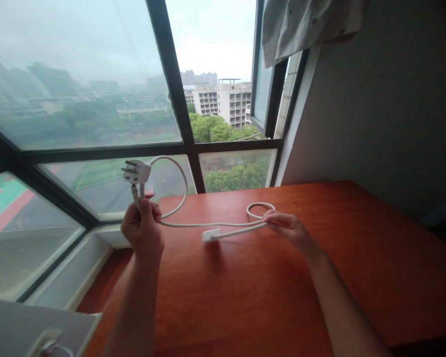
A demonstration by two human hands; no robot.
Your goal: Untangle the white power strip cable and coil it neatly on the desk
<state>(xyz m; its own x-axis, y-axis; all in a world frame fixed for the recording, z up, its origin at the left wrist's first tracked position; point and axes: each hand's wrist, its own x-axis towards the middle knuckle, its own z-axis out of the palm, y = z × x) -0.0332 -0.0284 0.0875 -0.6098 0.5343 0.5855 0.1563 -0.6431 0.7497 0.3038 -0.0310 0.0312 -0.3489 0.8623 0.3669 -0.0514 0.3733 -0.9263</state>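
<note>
A white power cord [208, 224] stretches between my two hands above a reddish wooden table. My left hand [144, 225] is closed around the cord just under its white plug [137, 171], whose metal prongs point left. From there the cord makes a loop out to the right of that hand. My right hand [288, 227] pinches the cord farther along, where a small loop stands above the fingertips. A short end runs back left from the right hand to a small white connector [211, 235], which hangs just over the table or touches it; I cannot tell which.
The wooden table [245, 292] spreads under both hands. Behind it stand dark-framed windows [188, 124], with one pane swung open. A pale curtain [308, 27] hangs at the upper right, beside a grey wall [386, 109]. A wall socket [46, 342] with something white plugged in is at the lower left.
</note>
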